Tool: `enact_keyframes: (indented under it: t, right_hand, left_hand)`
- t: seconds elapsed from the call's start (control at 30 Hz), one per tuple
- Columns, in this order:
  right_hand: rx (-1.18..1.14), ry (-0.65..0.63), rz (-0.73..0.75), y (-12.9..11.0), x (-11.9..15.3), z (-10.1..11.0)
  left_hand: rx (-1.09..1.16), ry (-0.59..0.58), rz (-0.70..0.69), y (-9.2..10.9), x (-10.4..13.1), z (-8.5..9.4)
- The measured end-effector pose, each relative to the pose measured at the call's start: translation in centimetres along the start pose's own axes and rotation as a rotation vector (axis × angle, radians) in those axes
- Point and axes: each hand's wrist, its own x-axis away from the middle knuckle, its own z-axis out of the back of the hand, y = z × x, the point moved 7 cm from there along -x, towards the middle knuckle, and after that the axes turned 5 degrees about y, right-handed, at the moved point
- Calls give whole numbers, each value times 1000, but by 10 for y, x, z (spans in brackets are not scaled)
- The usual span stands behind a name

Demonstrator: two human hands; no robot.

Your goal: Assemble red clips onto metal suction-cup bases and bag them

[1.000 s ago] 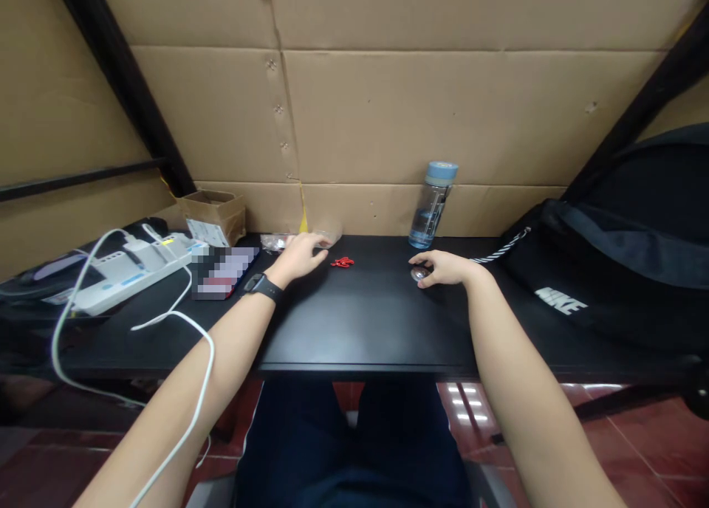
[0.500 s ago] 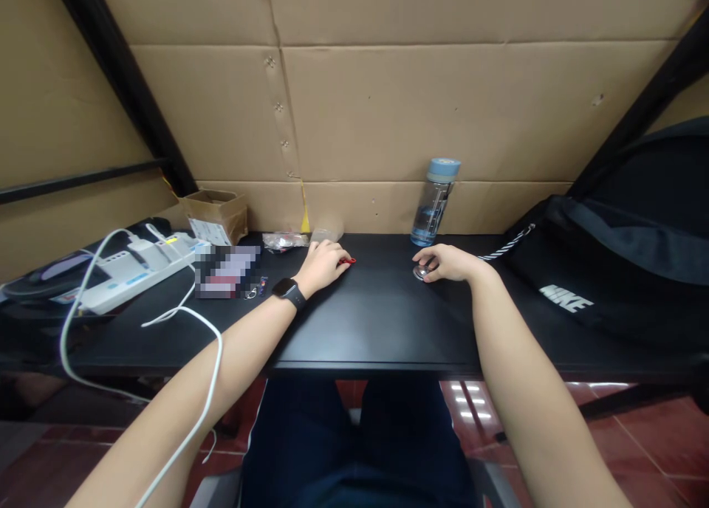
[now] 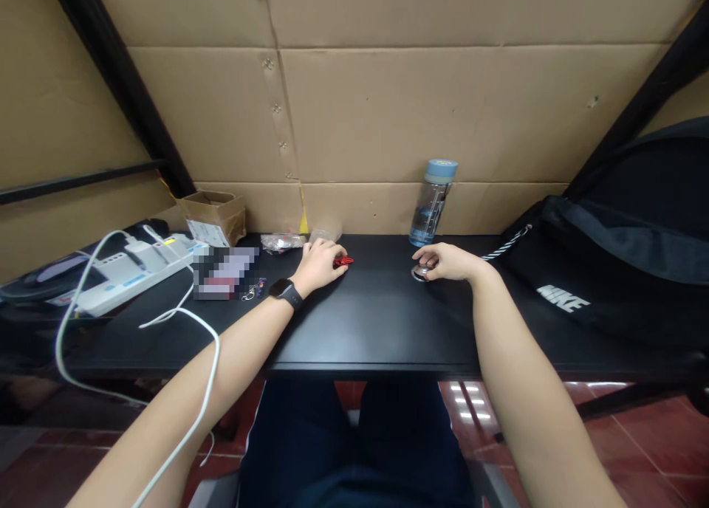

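My left hand (image 3: 319,264), with a dark watch on the wrist, rests on the black desk, thumb and fingers curled around a small red looped thing (image 3: 344,261) that looks like a thin cord. Part of it is hidden by the fingers. To the right, my right hand (image 3: 447,261) reaches down with bent fingers on a small, round, shiny silver thing (image 3: 419,273) lying low at the desk surface. Its far side is covered by my fingertips, and its exact kind is unclear. Behind that hand stands a water bottle (image 3: 430,209) with a blue lid.
On the left lie a white power strip (image 3: 119,279) with cables, an open cardboard box (image 3: 218,216), a blurred-out flat item (image 3: 224,273), a small key ring (image 3: 249,294) and clear plastic packets (image 3: 282,242). A black backpack (image 3: 609,257) fills the right side.
More of the red looped thing shows beside my left fingers. The silver thing lies flatter, its rim showing more under my right hand. The view has shifted slightly.
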Motion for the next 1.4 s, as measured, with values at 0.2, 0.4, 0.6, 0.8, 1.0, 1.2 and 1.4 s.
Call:
enact_keyframes:
  t: [0.2,0.4,0.6,0.8,1.0,1.2,1.4]
  right_hand:
    - [7,4,29,-14,3,1]
    - [-69,42,8,-17,3,3]
    - [-198,19,19,-29,4,-1]
    - [-283,-11,65,-40,5,-5]
    - [-345,-49,41,-49,9,-9]
    - [-432,-105,44,-57,10,-14]
    - [-505,-51,86,-67,9,-16]
  left_hand:
    - [3,-45,-13,-10,-3,-2]
    - [-25,-41,-12,-6,-1,-5]
    - [-25,-36,-2,-1,-1,-6]
    - [36,-6,21,-5,-2,0]
    - [92,48,75,-11,-3,14]
    - [131,85,86,-12,-5,25]
    - [276,119,39,-1,-5,30]
